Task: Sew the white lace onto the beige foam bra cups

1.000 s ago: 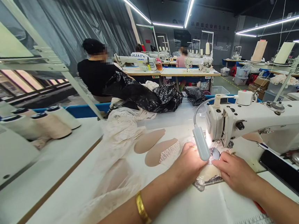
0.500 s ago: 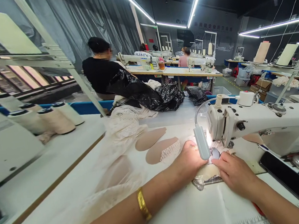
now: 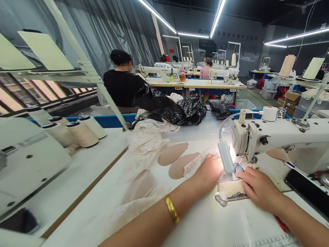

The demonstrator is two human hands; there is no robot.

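Note:
My left hand [image 3: 211, 171] lies beside the needle area of a white sewing machine [image 3: 269, 135]. Its fingertips are hidden by glare and a small grey lamp [image 3: 226, 157]. Pale lace fabric [image 3: 192, 165] runs up to this hand over a beige teardrop-shaped piece [image 3: 176, 170]. On the needle plate's right side, my right hand [image 3: 258, 186] has its fingers closed together, tips at a small round grey piece [image 3: 238, 168]. What they pinch is too small to make out. A second beige piece [image 3: 171, 154] lies farther back on the table.
Bunched lace [image 3: 148, 140] covers the table to the left, near thread cones [image 3: 80, 132]. At right lie a black phone [image 3: 316, 198] and a red-handled object [image 3: 282, 224]. Black plastic bags [image 3: 192, 109] sit beyond the table, near a co-worker in black [image 3: 122, 86].
The view has swung slightly left, so more of the left-hand machine and thread cones shows. Both hands remain at the needle area; the left has shifted slightly away from the right.

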